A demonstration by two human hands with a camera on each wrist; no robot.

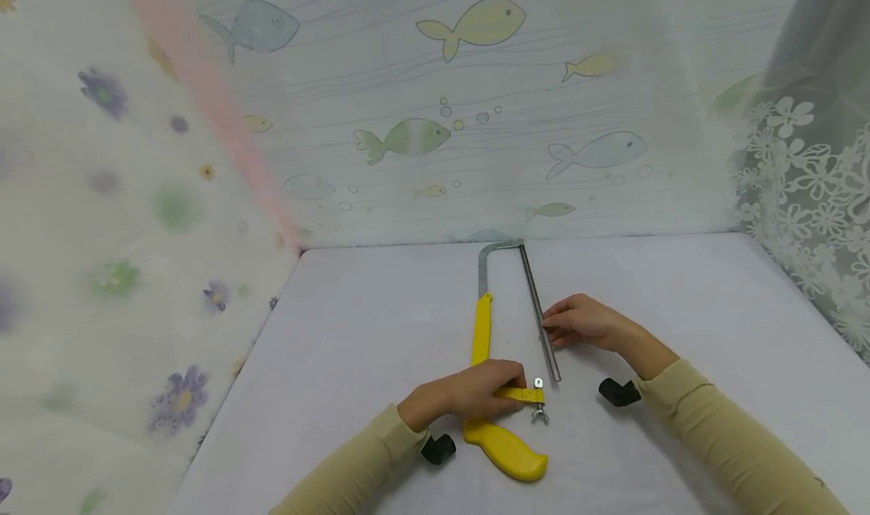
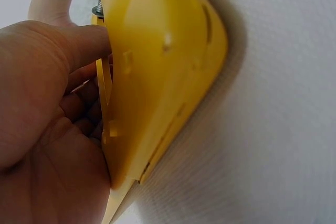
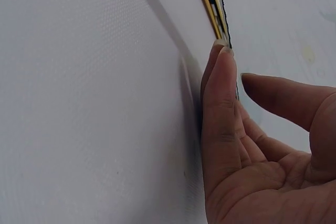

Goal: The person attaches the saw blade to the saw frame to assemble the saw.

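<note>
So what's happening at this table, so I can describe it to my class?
A person's left hand grips a yellow hacksaw frame on a white-covered table. The right hand has its fingertips at a long metal strip, probably the blade. The strip's far end meets the frame's tip; its near end lies beside the wing-nut bolt, not on it.

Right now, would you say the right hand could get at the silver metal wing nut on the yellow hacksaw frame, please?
Probably yes: the wing nut sticks out uncovered by the nearby left hand, and the right hand could likely pass round the near end of the grey metal bar.
</note>
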